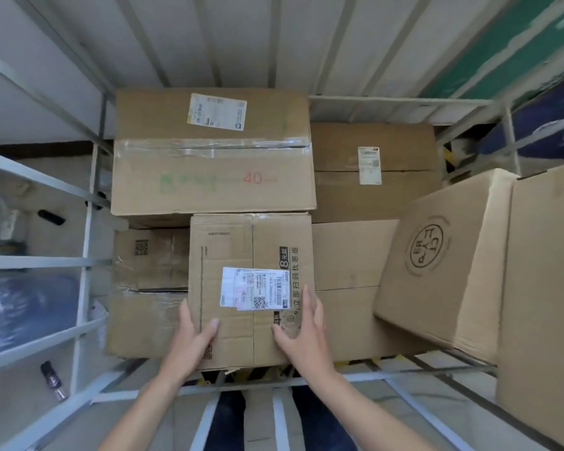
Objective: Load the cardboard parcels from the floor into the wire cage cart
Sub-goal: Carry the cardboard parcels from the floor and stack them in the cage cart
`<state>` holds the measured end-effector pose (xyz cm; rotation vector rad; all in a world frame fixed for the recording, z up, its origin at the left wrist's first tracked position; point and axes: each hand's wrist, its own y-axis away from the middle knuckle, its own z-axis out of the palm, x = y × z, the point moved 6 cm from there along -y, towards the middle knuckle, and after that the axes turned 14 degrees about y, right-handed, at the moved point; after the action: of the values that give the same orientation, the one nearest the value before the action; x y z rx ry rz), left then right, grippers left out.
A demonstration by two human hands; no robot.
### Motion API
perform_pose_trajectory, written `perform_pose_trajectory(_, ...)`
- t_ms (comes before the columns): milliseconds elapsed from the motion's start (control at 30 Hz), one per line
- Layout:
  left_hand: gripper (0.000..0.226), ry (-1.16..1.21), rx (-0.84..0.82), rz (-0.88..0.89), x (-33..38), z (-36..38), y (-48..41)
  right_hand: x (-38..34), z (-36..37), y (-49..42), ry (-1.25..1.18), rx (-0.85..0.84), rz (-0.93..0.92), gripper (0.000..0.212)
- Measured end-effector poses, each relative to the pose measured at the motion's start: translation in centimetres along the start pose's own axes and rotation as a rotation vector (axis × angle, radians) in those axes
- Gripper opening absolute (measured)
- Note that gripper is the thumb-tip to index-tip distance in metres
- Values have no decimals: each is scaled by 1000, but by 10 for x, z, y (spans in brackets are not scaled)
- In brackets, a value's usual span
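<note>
I look down into the wire cage cart [88, 255], which holds several cardboard parcels. A brown parcel [241, 249] with a white shipping label and black print lies on top of others near the cart's front. My left hand [192, 336] holds its near left edge, fingers down the side and thumb on top. My right hand [302, 333] lies on its near right part with straight fingers along the right edge. Behind it sits a large taped parcel marked "40" [212, 157].
A labelled parcel [372, 167] lies at the back right, a flat one [349, 288] at the right, a taped one [144, 288] at the left. A tilted parcel with a round logo [437, 262] leans against a tall box [547, 304].
</note>
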<state>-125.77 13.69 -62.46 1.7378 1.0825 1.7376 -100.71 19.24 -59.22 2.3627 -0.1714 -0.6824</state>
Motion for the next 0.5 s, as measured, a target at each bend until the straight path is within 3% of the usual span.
perform_pose_trajectory(100,108,-45,-20,-5,1,14,8,14,-6,3,13,9,3,93)
perform_pose_trajectory(200,113,-54,17,-31,7,15,10,10,-13,5,27,-87,23,82)
perform_pose_trajectory(300,101,-239,210,-47,34,21,25,-18,-44,26,-59,-73,-19,59)
perform_pose_trajectory(367,85,-323,257,32,74,48,55,-41,-90,56,-211,58,-134,44)
perform_pose_trajectory(400,77,-258,230,86,97,69,73,-51,-119,75,-269,162,-193,41)
perform_pose_trajectory(500,50,25,-33,195,155,143,125,-63,-225,142,-344,482,-322,39)
